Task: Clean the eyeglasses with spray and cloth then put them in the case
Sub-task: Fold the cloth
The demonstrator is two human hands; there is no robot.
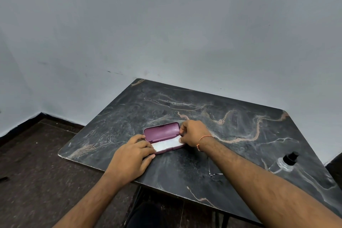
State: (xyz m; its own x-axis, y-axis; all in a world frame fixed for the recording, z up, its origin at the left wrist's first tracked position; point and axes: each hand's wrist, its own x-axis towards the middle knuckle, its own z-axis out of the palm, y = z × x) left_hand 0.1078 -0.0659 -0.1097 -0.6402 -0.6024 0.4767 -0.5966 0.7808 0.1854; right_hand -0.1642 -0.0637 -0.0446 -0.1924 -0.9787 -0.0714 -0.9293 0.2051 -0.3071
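A mauve glasses case (161, 132) lies open in the middle of the dark marble table (231, 126), lid tilted back. A white cloth (164, 145) lies inside its lower half. My left hand (131, 159) rests on the case's left end, fingers on the cloth. My right hand (193, 133) pinches the right end of the case and cloth. Thin-framed eyeglasses (214, 172) lie on the table under my right forearm, partly hidden. A clear spray bottle (285, 163) with a black pump top lies at the right.
The table stands against a grey wall. Its left and near edges drop to a dark tiled floor (37, 172). Black table legs (137, 200) show below the near edge.
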